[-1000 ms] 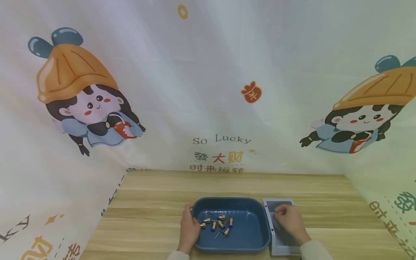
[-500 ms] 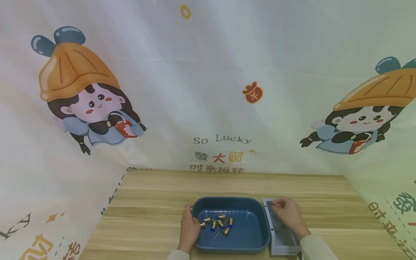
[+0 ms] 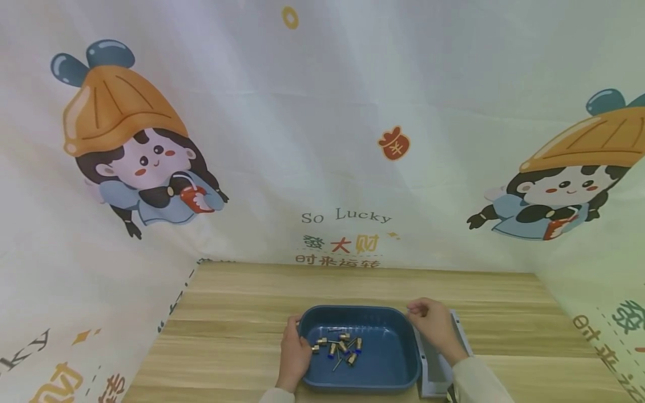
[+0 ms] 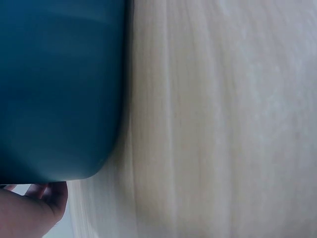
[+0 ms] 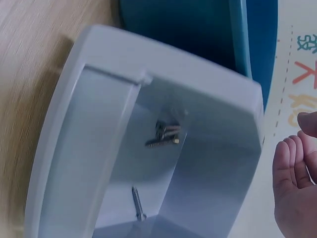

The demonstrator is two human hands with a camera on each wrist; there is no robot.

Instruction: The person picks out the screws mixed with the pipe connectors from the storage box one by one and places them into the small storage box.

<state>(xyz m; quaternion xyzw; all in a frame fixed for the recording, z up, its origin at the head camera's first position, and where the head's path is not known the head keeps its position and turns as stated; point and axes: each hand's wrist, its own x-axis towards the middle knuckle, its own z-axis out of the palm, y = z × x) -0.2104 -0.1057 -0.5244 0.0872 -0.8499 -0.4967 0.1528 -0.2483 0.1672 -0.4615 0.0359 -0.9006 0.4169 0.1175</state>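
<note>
A dark blue plastic tray (image 3: 383, 358) stands on the table, holding several brass fittings (image 3: 344, 347), some with blue ends, and thin screws (image 3: 336, 365) among them. My left hand (image 3: 294, 355) grips the tray's left rim; the left wrist view has that hand (image 4: 29, 213) at the tray's corner. Just above the tray's far right corner, my right hand (image 3: 435, 327) has thumb and fingertips drawn together. Whether something small is between them cannot be seen. Below that hand lies a grey-white box (image 5: 163, 54), with a few screws (image 5: 166, 136) inside.
The box touches or nearly touches the tray's right side. A wood-grain table (image 3: 227, 313) lies under everything. Printed cloth walls (image 3: 332, 168) rise behind it and on both sides.
My right hand has moved from over the box leftward and away from me, to the tray's far right corner. The left hand keeps its grip on the tray, and the tray's contents look unchanged.
</note>
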